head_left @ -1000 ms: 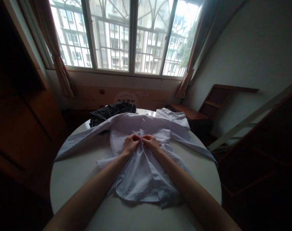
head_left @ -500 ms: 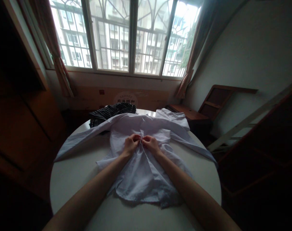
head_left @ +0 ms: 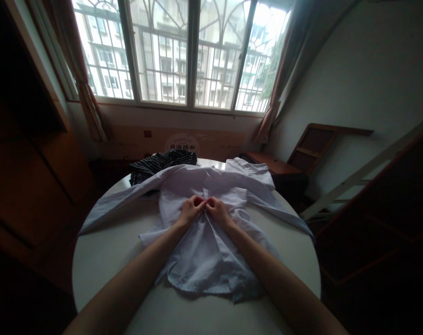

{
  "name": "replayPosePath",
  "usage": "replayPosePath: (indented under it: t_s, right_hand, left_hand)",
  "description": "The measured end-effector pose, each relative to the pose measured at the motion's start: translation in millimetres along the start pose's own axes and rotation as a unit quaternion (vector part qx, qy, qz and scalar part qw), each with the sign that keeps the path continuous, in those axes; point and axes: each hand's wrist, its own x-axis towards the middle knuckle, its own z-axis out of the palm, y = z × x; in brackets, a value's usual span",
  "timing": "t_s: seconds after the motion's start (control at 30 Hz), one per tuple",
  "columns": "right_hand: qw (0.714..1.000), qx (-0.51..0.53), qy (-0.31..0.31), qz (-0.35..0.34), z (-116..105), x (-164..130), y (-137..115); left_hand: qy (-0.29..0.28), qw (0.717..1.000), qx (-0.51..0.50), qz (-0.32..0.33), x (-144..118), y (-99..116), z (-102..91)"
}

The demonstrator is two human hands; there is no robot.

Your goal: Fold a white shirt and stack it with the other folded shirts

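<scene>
Head view: left hand (head_left: 189, 210) and right hand (head_left: 216, 210) pressed knuckle to knuckle over the front opening of the white shirt (head_left: 207, 242), fingers of both curled in and pinched on the two cloth edges where they met. Whether a button sat between the fingertips could not be told; too small and shaded. Compared with a second before, hands drawn slightly closer together and a touch nearer the collar; otherwise hardly moved, cloth around them lying as it did. Judged from that: fine work at one spot on the placket, in the middle of fastening, not finished there.

Outward from the hands: shirt spread face up on the round white table (head_left: 103, 260), collar end toward the window, hem crumpled toward the wearer of the camera, lower front panels parted and loose. Left sleeve (head_left: 117, 204) stretched out to the table's rim, right sleeve (head_left: 281, 211) likewise to the other side. Beyond the collar, a dark striped garment (head_left: 162, 163) bunched at the far edge, touching the shirt's shoulder. Behind it a cardboard box (head_left: 183, 142) against the wall under the barred window (head_left: 183, 51). Wooden furniture (head_left: 281, 165) off to the right, in shadow.
</scene>
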Motion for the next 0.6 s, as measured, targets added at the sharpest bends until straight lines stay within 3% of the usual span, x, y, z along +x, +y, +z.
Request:
replayPosePath:
  t_s: [0.23,0.6]
  right_hand:
    - [0.998,-0.056,0.007,0.009,-0.3,-4.6,-5.3]
    - [0.997,-0.081,0.013,0.004,0.6,-5.7,-6.3]
  left_hand:
    - [0.027,0.999,0.022,-0.004,-0.9,2.3,-0.8]
    - [0.008,1.000,0.004,-0.021,-0.3,-0.5,-1.6]
